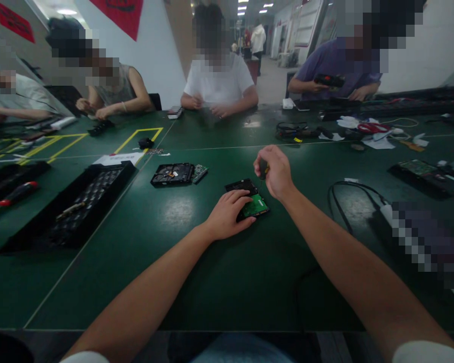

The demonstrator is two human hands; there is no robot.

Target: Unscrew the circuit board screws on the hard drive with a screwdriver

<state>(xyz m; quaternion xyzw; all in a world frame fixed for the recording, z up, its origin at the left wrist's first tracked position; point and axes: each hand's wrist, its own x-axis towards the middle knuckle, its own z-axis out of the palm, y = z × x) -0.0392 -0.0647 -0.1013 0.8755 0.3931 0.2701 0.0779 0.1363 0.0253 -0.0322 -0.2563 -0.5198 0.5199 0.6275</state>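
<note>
A: What can't we make out?
B: Drive (258, 206): left part is under our left hand (227, 214). Tool (264, 170): only some dark handle shows past our right hand (275, 172); we can't tell where its tip is or if it touches the drive. Boxy item (429, 237) at right is pixelated, partly cut off by the frame edge.
A: Hands?
B: Left: fingers loosely spread over the drive, thumb at its near edge. Right: fingers curled round the tool's handle, above the drive's far right corner.
A: Drive location?
B: Flat on the counter (181, 282), centre, green board up. Our left hand is what blocks the view of it.
A: Around it?
B: Left: black case (170, 175), small circuit board (200, 173) right beside it. Farther left, long black tray (109, 189), then a red-and-black screwdriver (22, 192). Right: looped cable (333, 196); past that, black unit (419, 174) with a board. Across from us, person in purple (325, 63) holds a dark device (329, 80).
</note>
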